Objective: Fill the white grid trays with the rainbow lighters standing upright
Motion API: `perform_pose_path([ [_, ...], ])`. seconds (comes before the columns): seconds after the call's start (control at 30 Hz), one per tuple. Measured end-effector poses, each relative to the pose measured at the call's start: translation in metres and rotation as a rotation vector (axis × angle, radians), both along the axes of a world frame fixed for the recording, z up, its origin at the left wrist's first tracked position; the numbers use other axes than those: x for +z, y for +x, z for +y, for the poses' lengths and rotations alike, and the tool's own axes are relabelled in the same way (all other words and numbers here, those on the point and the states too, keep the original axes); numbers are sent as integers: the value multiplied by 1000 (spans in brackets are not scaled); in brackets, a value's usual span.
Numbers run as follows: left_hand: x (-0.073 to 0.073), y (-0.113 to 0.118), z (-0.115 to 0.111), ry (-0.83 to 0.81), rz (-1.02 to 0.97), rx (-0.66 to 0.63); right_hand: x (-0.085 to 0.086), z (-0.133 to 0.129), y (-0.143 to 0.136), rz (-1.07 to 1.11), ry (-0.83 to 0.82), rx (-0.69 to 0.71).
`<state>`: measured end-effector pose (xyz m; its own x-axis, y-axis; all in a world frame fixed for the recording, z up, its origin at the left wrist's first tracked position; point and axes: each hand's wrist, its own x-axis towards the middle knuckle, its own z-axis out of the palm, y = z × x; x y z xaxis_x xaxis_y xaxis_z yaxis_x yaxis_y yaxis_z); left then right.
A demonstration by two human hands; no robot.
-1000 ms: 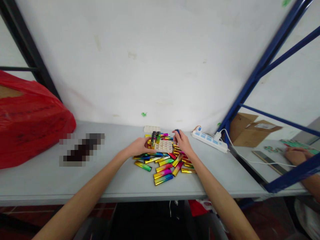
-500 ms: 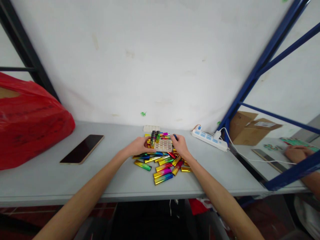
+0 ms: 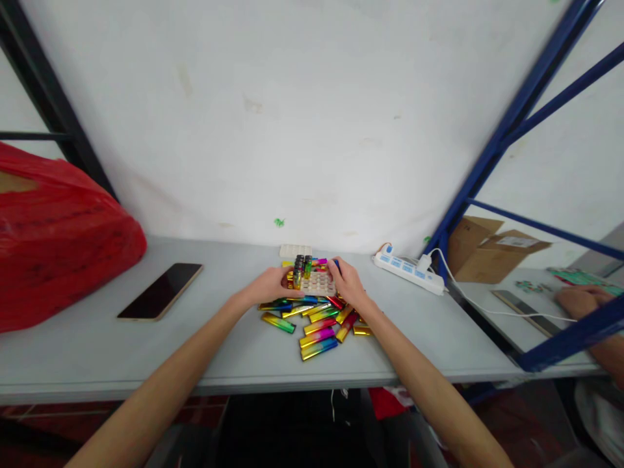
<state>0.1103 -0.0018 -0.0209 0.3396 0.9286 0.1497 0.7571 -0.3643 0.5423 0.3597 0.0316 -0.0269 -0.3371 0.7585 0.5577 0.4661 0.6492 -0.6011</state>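
Note:
A cream tray with rows of slots (image 3: pixel 319 284) lies on top of a pile of shiny metallic lighters (image 3: pixel 319 325). Several lighters (image 3: pixel 298 273) stand upright in its left part, dark tops up. My left hand (image 3: pixel 273 286) grips the tray's left end, with fingers and thumb around it. At the right end, my right hand (image 3: pixel 347 281) is closed in a pinch on a lighter (image 3: pixel 336 264), of which only a small blue end shows. The rest of that lighter is hidden by my fingers. Loose lighters in gold, green, pink and blue lie under and in front of the tray.
Behind lies a second cream tray (image 3: pixel 295 250) near the wall. A phone (image 3: pixel 160 291) and a red plastic bag (image 3: pixel 63 240) are on the left. To the right are a white power strip (image 3: pixel 408 272), a blue rack post (image 3: pixel 487 156), a cardboard box (image 3: pixel 492 250) and another person's hand (image 3: pixel 580 299).
My right hand has shifted slightly left and turned with the lighter at the tray's right end. My left hand and the tray stay in place.

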Motion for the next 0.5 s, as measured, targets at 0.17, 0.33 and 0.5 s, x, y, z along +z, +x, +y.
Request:
perform_pose_path([
  [0.17, 2, 0, -1, -15, 16, 16, 5, -1, 4, -14, 171, -62],
  [0.33, 4, 1, -3, -23, 0, 11, 6, -4, 3, -9, 54, -54],
  [0.5, 5, 2, -4, -21, 4, 13, -3, -4, -8, -129, 50, 67],
])
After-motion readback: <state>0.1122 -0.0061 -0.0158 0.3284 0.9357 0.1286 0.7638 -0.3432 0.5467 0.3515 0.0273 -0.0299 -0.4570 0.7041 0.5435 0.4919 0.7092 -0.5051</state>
